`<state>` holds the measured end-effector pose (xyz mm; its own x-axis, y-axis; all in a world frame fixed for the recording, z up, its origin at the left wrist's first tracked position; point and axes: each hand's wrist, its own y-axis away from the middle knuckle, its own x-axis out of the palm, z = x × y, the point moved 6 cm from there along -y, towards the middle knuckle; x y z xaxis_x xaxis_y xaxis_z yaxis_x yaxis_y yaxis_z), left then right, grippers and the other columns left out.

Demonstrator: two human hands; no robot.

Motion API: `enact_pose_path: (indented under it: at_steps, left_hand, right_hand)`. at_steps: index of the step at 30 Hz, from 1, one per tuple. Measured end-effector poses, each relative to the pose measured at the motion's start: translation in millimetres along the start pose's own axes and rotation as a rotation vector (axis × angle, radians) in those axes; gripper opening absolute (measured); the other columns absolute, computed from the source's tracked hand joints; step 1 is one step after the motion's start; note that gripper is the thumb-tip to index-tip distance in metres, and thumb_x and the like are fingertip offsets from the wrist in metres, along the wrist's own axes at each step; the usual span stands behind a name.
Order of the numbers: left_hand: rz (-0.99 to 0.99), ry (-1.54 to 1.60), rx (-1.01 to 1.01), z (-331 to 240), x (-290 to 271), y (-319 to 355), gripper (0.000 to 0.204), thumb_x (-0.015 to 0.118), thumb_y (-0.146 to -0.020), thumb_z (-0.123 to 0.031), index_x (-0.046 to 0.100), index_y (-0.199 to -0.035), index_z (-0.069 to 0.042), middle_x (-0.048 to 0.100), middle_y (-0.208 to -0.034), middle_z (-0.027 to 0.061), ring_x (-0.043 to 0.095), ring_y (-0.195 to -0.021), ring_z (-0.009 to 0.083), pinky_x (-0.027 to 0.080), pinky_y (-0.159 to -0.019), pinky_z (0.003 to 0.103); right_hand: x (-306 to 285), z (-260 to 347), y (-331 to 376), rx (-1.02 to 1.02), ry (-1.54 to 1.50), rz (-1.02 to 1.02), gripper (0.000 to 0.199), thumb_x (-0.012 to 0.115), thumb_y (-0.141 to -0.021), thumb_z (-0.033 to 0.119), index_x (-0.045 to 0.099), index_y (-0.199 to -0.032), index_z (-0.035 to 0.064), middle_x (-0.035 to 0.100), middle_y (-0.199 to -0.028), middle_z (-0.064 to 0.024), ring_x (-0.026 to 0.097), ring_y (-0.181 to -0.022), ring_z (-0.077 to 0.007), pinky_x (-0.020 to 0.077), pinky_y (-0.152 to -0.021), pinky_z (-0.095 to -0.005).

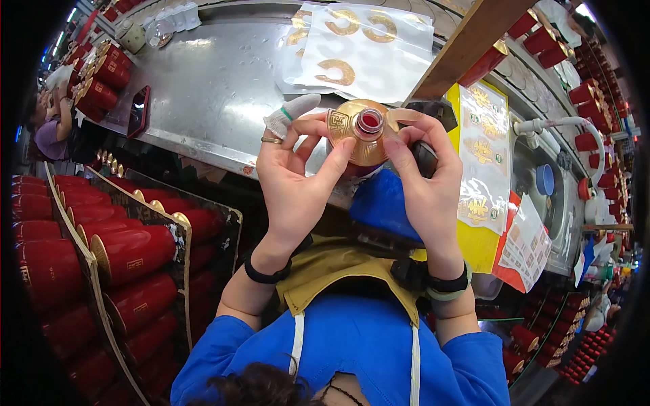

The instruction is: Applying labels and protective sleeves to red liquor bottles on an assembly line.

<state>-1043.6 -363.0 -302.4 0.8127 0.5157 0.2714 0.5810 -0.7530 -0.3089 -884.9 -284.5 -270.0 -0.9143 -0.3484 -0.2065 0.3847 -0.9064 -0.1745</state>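
Observation:
A bottle (369, 154) with a gold shoulder and a narrow open neck, red inside, stands upright in front of me. A curved gold sticker (338, 126) lies around the left side of its neck. My left hand (294, 162) is closed, pinching the sticker's left part against the shoulder. A white cover with a green band sits on one of its fingers. My right hand (430, 162) is closed too, with thumb and fingertips on the sticker's right end beside the neck. A dark rounded thing shows by the right palm. Most of the bottle's body is hidden.
Sheets of crescent-shaped gold stickers (359, 51) lie on the metal bench (210, 81). A phone (139, 111) lies left. Right are more sticker sheets (482, 149), a wooden post (467, 47) and a sink (562, 196). Divided crates of red bottles (132, 254) stand left; another person (57, 128) sits beyond.

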Motion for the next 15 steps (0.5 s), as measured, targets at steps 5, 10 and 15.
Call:
enact_pose_path:
  at_steps: [5,10,15]
  left_hand:
    - [-0.054,0.036,-0.112,4.1,-2.4,0.0,0.037,0.077,-0.086,0.006,0.056,-0.115,0.001,0.067,-0.092,0.0045,0.063,-0.118,0.0201,0.05,-0.107,0.038]
    - [-0.024,0.013,-0.094,0.3,-4.3,0.3,0.039,0.077,-0.086,0.006,0.055,-0.118,0.002,0.067,-0.095,0.0058,0.062,-0.118,0.02,0.05,-0.107,0.039]
    - [0.037,-0.027,-0.017,-1.2,-1.6,-2.1,0.049,0.069,-0.089,0.012,0.051,-0.135,0.003,0.063,-0.106,0.0065,0.063,-0.109,0.015,0.055,-0.098,0.032]
  right_hand:
    - [0.7,2.8,1.3,-0.093,0.029,-0.012,0.023,0.07,-0.095,0.006,0.062,-0.117,0.0019,0.061,-0.085,0.0002,0.052,-0.076,-0.006,0.0451,-0.066,-0.0228]
    - [-0.2,5.2,1.8,-0.064,0.034,0.007,0.025,0.071,-0.095,0.005,0.061,-0.118,0.0013,0.061,-0.085,-0.0004,0.053,-0.077,-0.0062,0.0463,-0.069,-0.0232]
    - [-0.8,1.6,1.0,-0.086,0.021,-0.024,0.026,0.072,-0.093,0.004,0.061,-0.116,0.0001,0.061,-0.085,-0.0004,0.053,-0.077,-0.0064,0.0475,-0.069,-0.0239]
